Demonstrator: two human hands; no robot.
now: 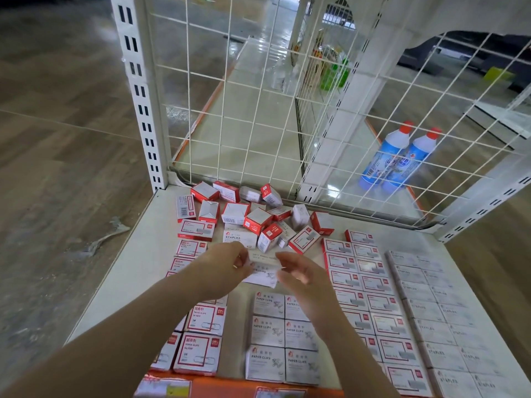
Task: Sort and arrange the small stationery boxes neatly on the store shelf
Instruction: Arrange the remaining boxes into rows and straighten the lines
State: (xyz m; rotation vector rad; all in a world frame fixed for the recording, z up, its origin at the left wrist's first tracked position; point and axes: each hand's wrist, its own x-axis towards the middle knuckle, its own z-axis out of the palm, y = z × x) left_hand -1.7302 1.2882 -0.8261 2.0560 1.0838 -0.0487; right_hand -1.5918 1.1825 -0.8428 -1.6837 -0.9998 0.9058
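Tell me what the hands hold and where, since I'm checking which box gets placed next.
Both hands hold one white box: the left hand has its grip on the left end, the right hand on the right end.

My left grip (230, 261) and right grip (298, 270) cover both ends of the white box (263, 268), its print too blurred to read. My left forearm (161, 317) hides part of the red-framed boxes (198, 334). The bottom edge cuts off the orange shelf strip (224, 387).
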